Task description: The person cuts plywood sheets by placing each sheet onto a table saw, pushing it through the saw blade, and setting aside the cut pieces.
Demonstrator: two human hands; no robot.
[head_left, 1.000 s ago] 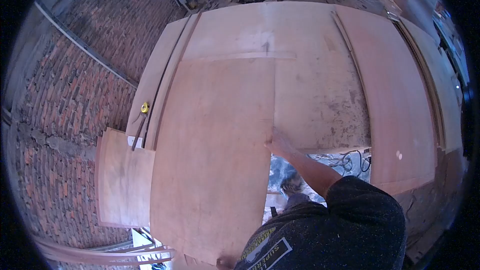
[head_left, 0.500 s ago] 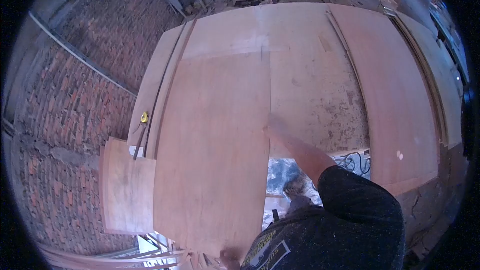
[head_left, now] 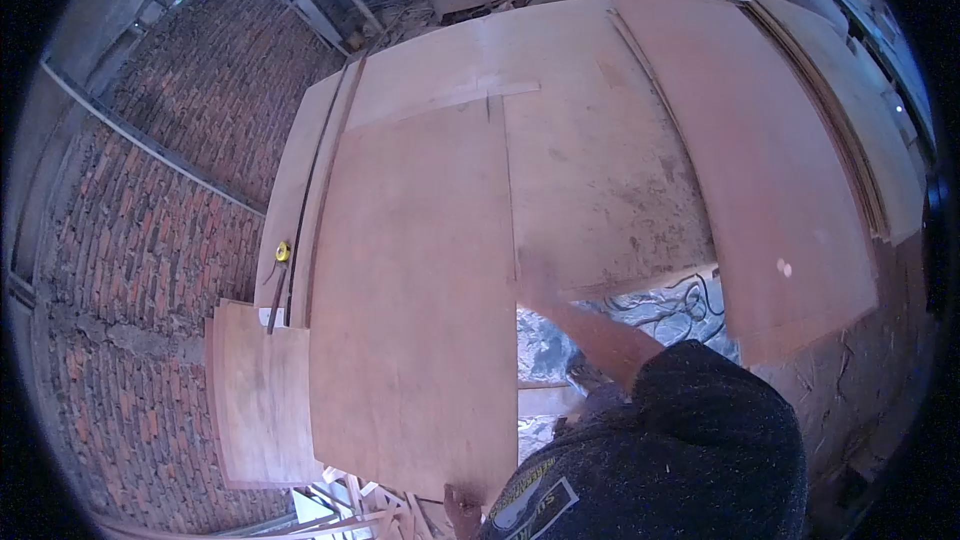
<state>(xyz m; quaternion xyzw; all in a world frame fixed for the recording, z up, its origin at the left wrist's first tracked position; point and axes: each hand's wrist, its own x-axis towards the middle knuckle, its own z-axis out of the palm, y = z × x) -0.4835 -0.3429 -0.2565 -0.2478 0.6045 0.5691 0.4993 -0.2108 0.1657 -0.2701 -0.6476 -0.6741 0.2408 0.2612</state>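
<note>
A large plywood sheet [head_left: 410, 270] lies lengthwise before me. At its near edge, my left hand [head_left: 462, 512] has its fingers closed over the rim. My right hand [head_left: 535, 278], smeared by motion, is at the sheet's right long edge, and its fingers cannot be made out. Under that arm shows a gap with a pale, cluttered floor [head_left: 545, 340]. Another worn, stained board [head_left: 620, 180] lies right of the sheet, beyond my right hand.
A yellow tape measure [head_left: 282, 252] and a thin dark bar [head_left: 274, 305] lie on the left. Shorter boards [head_left: 262, 395] are stacked beside a brick wall [head_left: 120, 240]. Wood offcuts [head_left: 370, 505] lie at the near edge. A reddish panel [head_left: 745, 160] stretches along the right; dark cables [head_left: 690, 305] lie below.
My right hand has moved nearer along the sheet's right edge. My left hand stays at the near edge. The whole view has shifted slightly, so the boards appear further left.
</note>
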